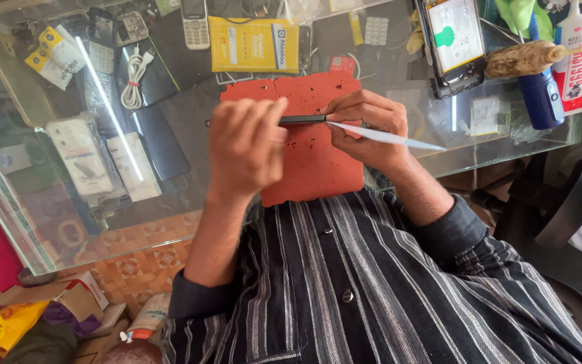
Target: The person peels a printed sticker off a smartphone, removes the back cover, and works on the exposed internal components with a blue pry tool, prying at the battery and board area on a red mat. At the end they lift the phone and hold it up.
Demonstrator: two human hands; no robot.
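My left hand (245, 149) grips a thin black phone (302, 119) edge-on, held above a worn red mat (314, 162) on the glass counter (500, 145). My right hand (366, 125) pinches the phone's other end and holds a thin pale plastic strip (392, 138) that points right from the phone's edge. Both hands hover over the mat, close to my striped shirt. The phone's face is hidden from me.
Under the glass lie packaged phone accessories (85, 158), a white cable (133, 81), a yellow box (254, 44) and a keypad phone (195, 23). On the counter at right stand a smartphone with a lit screen (456, 37), a blue bottle (540, 94) and a glue tube (574, 61). A chair (560, 209) is at right.
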